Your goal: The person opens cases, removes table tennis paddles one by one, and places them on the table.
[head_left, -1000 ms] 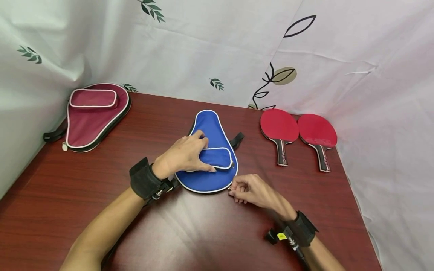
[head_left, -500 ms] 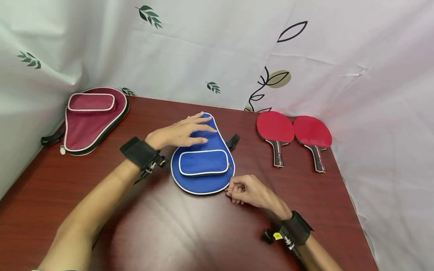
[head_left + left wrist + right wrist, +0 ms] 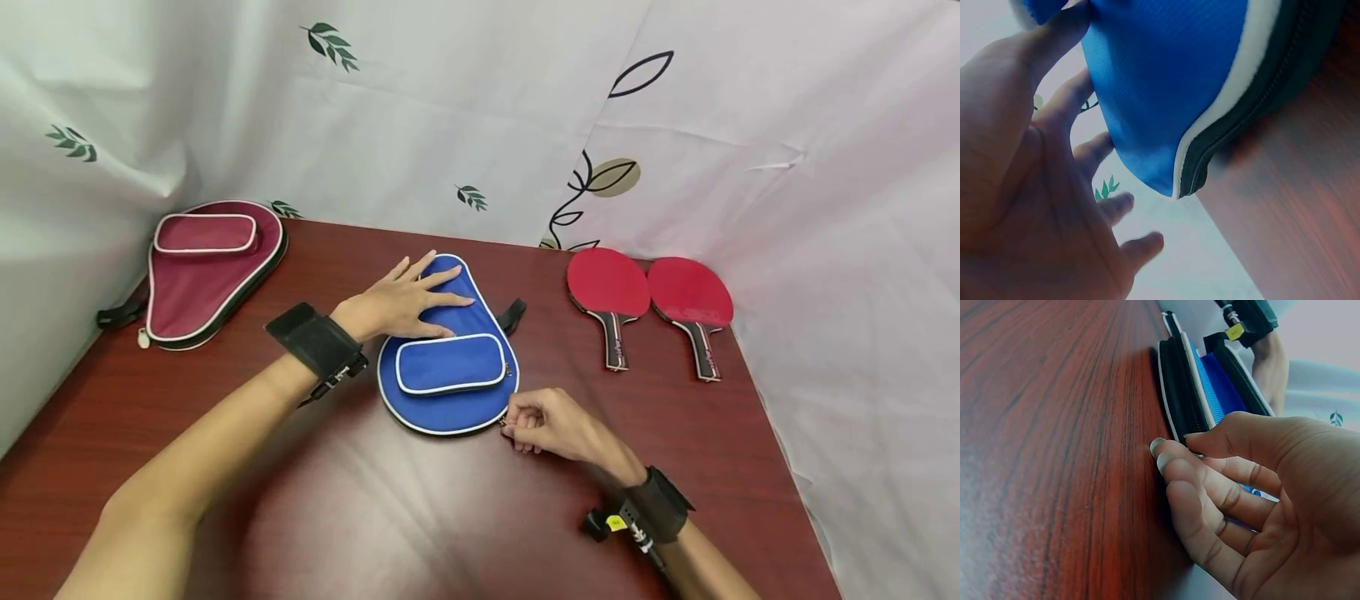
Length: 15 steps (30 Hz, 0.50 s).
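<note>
A blue table tennis paddle case (image 3: pixel 442 411) with white piping and a small front pocket (image 3: pixel 450 364) lies on the table, its narrow end toward the curtain. My left hand (image 3: pixel 401 304) rests on the narrow part with fingers spread; in the left wrist view the fingertips (image 3: pixel 1102 147) touch the blue fabric (image 3: pixel 1160 81) near the black zipper side. At the case's lower right edge, my right hand (image 3: pixel 551 425) pinches the zipper pull (image 3: pixel 503 421) between thumb and curled index finger. The right wrist view shows the thumb (image 3: pixel 1222 437) at the zipper edge, the pull mostly hidden.
Two red table tennis paddles (image 3: pixel 609 283) (image 3: pixel 690 292) lie side by side at the back right. A maroon paddle case (image 3: pixel 202 279) sits at the back left. A black strap (image 3: pixel 512 316) sticks out from the blue case's right side. A patterned white curtain (image 3: pixel 405 142) borders the table (image 3: pixel 360 517).
My left hand has let go of the pocket area and moved up to the case's narrow part, its fingers now spread flat. The right hand keeps its pinch at the lower right edge.
</note>
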Tool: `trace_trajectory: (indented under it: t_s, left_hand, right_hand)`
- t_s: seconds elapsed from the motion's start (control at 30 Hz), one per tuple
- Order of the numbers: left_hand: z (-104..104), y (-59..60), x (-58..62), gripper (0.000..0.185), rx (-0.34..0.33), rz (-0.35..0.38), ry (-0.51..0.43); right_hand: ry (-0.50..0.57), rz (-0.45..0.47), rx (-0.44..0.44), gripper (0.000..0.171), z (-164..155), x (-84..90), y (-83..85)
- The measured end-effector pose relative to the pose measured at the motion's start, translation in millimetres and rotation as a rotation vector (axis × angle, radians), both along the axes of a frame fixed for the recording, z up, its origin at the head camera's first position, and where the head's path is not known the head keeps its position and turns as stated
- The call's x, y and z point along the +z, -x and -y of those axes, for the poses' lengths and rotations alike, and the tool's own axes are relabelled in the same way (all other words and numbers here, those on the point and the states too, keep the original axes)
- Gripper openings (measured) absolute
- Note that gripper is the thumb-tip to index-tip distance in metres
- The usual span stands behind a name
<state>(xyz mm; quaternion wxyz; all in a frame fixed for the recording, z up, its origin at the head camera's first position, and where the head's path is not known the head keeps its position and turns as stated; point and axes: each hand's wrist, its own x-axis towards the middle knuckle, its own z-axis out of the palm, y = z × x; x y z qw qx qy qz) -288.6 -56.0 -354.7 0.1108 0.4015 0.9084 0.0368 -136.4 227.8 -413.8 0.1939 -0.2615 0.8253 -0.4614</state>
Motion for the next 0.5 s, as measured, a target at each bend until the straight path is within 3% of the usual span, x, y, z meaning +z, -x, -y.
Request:
trace_trajectory:
  t_s: [0.33,0.5]
  left_hand:
    - [3.5,-12.6,-7.0,0.069,0.110,-0.028,0.041]
    - [5.0,-19.5,-13.2,0.068,0.176,-0.079,0.047]
  right_hand:
    - [0.006,-0.016,0.003,0.014,0.4,-1.0,-2.0]
    - [0.020,-0.020,0.007,0.016,0.2,-1.9,-1.9]
